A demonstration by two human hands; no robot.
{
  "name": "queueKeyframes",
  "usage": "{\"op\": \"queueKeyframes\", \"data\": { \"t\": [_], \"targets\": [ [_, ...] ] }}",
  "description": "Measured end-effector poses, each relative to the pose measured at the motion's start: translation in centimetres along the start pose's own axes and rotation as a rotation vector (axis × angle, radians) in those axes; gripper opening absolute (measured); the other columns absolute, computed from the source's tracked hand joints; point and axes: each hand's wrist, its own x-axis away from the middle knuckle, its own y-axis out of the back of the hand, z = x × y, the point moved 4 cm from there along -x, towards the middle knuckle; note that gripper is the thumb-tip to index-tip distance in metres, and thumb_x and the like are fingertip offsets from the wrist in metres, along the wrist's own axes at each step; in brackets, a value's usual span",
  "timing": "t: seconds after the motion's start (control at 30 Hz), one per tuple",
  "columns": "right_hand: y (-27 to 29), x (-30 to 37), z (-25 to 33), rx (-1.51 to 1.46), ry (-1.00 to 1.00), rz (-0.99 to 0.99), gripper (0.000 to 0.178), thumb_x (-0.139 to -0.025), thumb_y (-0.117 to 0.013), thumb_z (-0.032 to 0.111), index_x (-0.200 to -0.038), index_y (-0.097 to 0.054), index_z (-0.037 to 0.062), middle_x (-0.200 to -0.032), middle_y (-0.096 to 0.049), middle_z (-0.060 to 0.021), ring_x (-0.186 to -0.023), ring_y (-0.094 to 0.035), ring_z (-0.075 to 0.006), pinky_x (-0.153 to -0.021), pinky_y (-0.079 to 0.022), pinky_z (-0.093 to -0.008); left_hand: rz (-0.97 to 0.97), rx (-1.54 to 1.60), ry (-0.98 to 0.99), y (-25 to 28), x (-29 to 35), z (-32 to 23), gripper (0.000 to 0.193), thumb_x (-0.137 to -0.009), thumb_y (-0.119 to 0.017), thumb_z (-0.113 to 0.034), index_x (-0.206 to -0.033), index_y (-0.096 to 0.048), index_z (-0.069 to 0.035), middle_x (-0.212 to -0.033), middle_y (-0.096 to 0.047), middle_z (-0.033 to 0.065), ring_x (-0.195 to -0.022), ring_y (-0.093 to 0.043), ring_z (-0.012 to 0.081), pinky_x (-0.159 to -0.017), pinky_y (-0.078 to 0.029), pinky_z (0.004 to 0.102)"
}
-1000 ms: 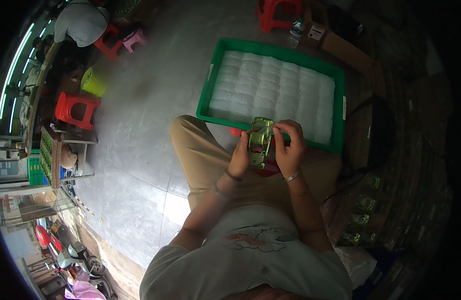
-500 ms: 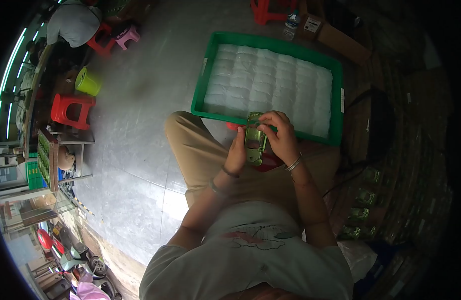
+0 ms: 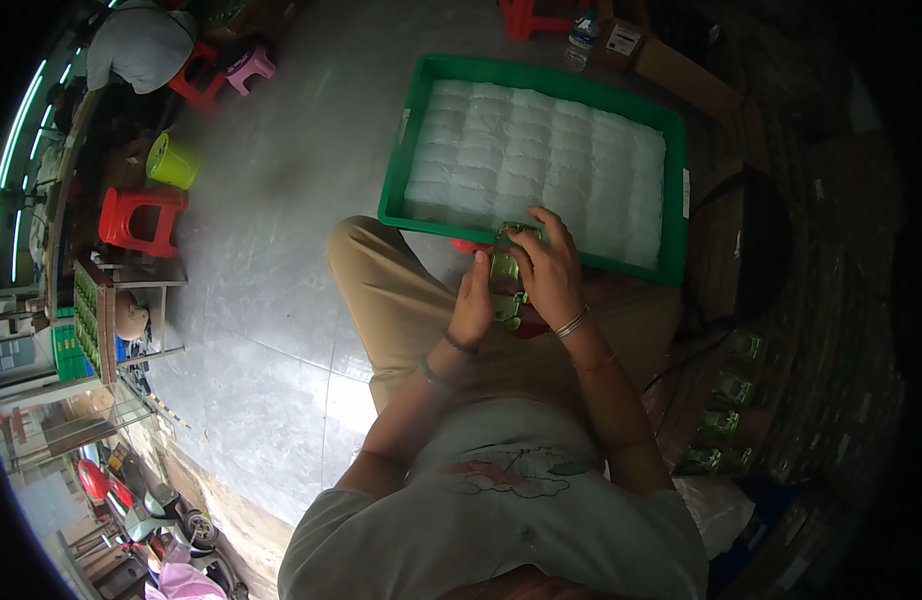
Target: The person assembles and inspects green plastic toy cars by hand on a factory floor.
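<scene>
A translucent green plastic shell (image 3: 505, 272), shaped somewhat like a toy car body, is held upright over my lap, at the near edge of the green tray. My left hand (image 3: 472, 302) grips its left side, thumb pointing up along it. From the right, my right hand (image 3: 550, 272) bends its fingers over the shell's far end, one finger raised apart from the others. Part of the shell's right side is hidden behind these fingers.
Beyond my hands, a green tray (image 3: 393, 190) holds rows of white wrapped bundles (image 3: 541, 150). More green plastic pieces (image 3: 721, 421) lie at the lower right. A red stool (image 3: 141, 215) and yellow-green bucket (image 3: 169, 163) stand left; a person (image 3: 141, 45) is at the far left.
My right hand has turned and shifted slightly left over the shell, and one finger has lifted away. My left hand keeps its hold. The view has shifted a little.
</scene>
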Motion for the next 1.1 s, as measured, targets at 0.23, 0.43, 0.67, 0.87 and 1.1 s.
{"op": "queueKeyframes", "data": {
  "t": [0.23,0.43,0.67,0.87,1.1],
  "targets": [
    [-0.9,0.6,0.4,0.123,-0.057,0.246,0.029,-0.066,-0.058,0.001,-0.094,-0.055,0.0079,-0.103,-0.051,-0.0102,-0.077,-0.056,-0.0308,-0.064,-0.047,-0.0358,-0.061,-0.357,-0.201,0.7,-0.4,0.6,0.025,-0.09,-0.045,-0.02,-0.099,-0.054,0.001,-0.074,-0.057,0.0049,-0.063,-0.054,0.0093,-0.058,-0.045,0.0239],
    [-1.4,1.9,0.8,-0.139,-0.031,-0.254,0.015,-0.077,-0.058,0.004,-0.092,-0.055,0.0021,-0.104,-0.052,-0.0116,-0.076,-0.058,-0.0247,-0.065,-0.047,-0.0325,-0.199,-0.659,-0.385,1.3,-0.8,0.6,0.015,-0.088,-0.046,-0.013,-0.085,-0.052,0.0,-0.064,-0.053,0.0056,-0.057,-0.047,0.0083,-0.052,-0.041,0.0249],
    [-3.9,4.2,-1.7,-0.53,-0.487,-0.003,0.017,-0.082,-0.055,0.014,-0.091,-0.051,-0.0001,-0.085,-0.056,-0.0168,-0.069,-0.054,-0.0297,-0.06,-0.042,-0.0336,-0.222,-0.487,-0.413,0.2,-0.4,-0.6,0.012,-0.086,-0.047,-0.009,-0.088,-0.052,0.002,-0.072,-0.053,0.0208,-0.062,-0.051,0.0324,-0.058,-0.041,0.0347],
    [-3.7,4.2,-1.7,-0.501,-0.473,-0.099,0.017,-0.082,-0.054,0.015,-0.084,-0.049,-0.0004,-0.073,-0.054,-0.0174,-0.066,-0.052,-0.0324,-0.058,-0.04,-0.0364,-0.229,-0.575,-0.465,-0.1,-0.5,-0.4,0.012,-0.086,-0.047,-0.009,-0.087,-0.052,0.002,-0.072,-0.052,0.0187,-0.063,-0.051,0.0321,-0.058,-0.041,0.0346],
    [-3.9,4.2,-1.5,-0.424,-0.492,-0.047,0.016,-0.082,-0.055,0.014,-0.083,-0.047,-0.0004,-0.071,-0.053,-0.0171,-0.063,-0.05,-0.0301,-0.057,-0.04,-0.0353,-0.265,-0.573,-0.492,0.1,-0.3,-0.6,0.012,-0.085,-0.047,-0.009,-0.085,-0.053,0.001,-0.071,-0.052,0.0179,-0.062,-0.051,0.0322,-0.056,-0.041,0.0354]
  ]
}}
